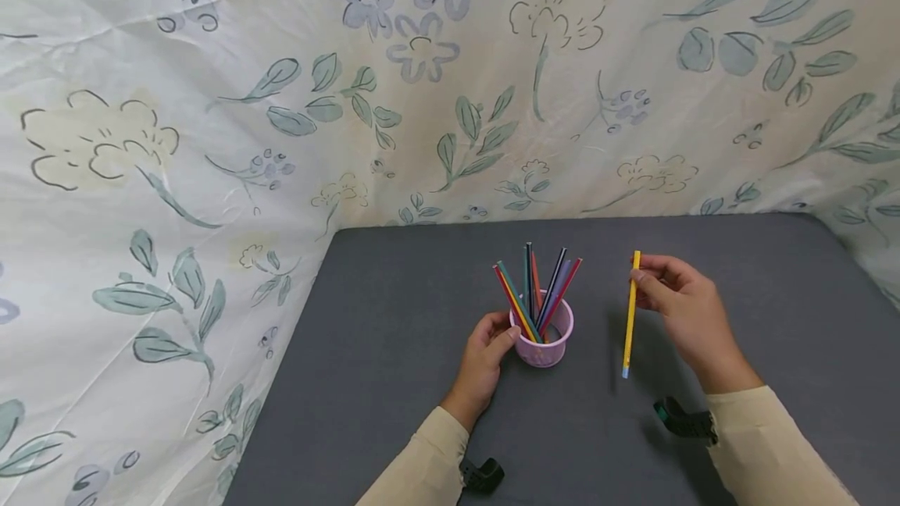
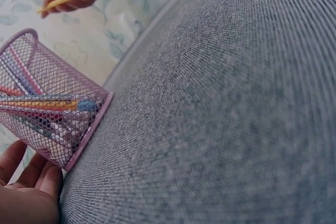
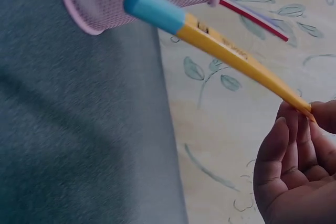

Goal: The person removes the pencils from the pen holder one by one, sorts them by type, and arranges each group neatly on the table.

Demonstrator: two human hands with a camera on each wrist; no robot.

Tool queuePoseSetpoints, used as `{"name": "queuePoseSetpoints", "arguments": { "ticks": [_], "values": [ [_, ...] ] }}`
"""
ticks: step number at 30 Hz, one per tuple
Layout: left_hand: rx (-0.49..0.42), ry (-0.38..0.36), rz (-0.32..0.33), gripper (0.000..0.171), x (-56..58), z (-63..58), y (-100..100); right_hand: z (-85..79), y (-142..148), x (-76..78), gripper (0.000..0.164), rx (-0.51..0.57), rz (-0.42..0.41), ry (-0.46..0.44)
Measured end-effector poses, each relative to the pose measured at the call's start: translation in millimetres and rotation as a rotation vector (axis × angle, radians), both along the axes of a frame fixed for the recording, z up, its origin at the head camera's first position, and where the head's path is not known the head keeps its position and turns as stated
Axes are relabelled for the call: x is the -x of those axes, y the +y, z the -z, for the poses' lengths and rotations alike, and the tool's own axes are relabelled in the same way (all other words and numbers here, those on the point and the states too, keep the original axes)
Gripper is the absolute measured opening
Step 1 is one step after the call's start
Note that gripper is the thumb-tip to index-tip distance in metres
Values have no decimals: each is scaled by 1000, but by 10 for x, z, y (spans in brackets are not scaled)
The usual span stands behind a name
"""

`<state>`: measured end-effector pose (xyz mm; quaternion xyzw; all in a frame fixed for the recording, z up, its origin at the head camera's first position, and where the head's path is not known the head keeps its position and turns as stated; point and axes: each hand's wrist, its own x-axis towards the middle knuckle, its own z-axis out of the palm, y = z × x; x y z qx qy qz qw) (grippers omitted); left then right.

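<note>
A pink mesh pencil cup [image 1: 540, 356] stands upright on the dark grey table, with several coloured pencils [image 1: 526, 295] leaning out of it. My left hand [image 1: 485, 358] holds the cup's left side, its thumb near the rim. To the right of the cup, my right hand [image 1: 678, 299] pinches a yellow pencil [image 1: 630, 326] near its upper end. That pencil hangs nearly upright, its light blue end pointing down, apart from the cup. In the right wrist view, thumb and fingertips grip the thin end, while the blue end [image 3: 152, 10] points towards the camera.
The grey tabletop [image 1: 394, 311] runs under both hands. Behind it and along the left hangs a white cloth [image 1: 450, 84] with printed flowers and leaves. A dark strapped device [image 1: 685, 422] sits at the right wrist, another [image 1: 483, 476] at the left.
</note>
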<state>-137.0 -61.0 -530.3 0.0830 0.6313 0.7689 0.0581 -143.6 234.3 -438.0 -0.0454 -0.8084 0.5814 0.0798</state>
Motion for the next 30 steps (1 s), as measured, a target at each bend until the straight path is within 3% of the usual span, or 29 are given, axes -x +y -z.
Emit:
{"name": "queuePoseSetpoints", "arguments": {
  "ticks": [30],
  "values": [
    [37, -5, -10, 37, 29, 56, 1, 507, 284, -76, 42, -148, -106, -138]
  ]
}}
